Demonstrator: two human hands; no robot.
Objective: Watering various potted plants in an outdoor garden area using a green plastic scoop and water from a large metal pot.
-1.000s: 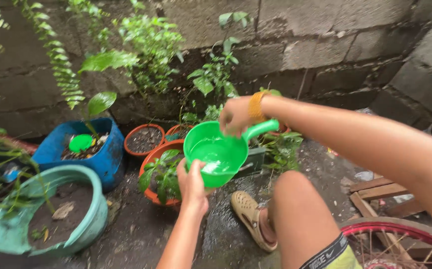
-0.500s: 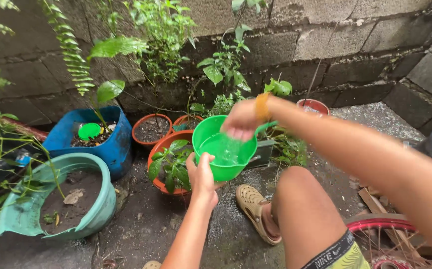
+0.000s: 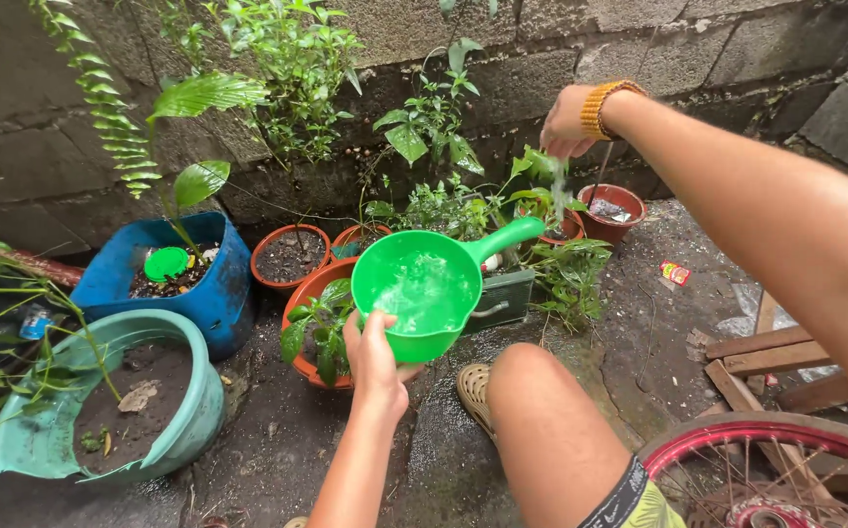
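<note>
My left hand (image 3: 375,360) grips the near rim and underside of a green plastic dipper (image 3: 414,293) with water in it; its long handle points right. The dipper hangs over an orange pot (image 3: 308,289) with a leafy plant. My right hand (image 3: 565,122), with an orange bead bracelet on the wrist, is raised above the leafy plants (image 3: 541,200) by the wall. Its fingers are bunched downward and water drips from them onto the leaves.
A blue tub (image 3: 211,286), a broken teal pot (image 3: 189,416) and small terracotta pots (image 3: 611,209) stand along a block wall (image 3: 697,59). A dark green box (image 3: 502,299) sits behind the dipper. My knee (image 3: 541,411), a red bicycle wheel (image 3: 737,442) and wood planks (image 3: 766,344) are at right.
My right hand has left the dipper's water and risen up and right over the plants, dripping water. The left hand keeps holding the dipper in about the same place.
</note>
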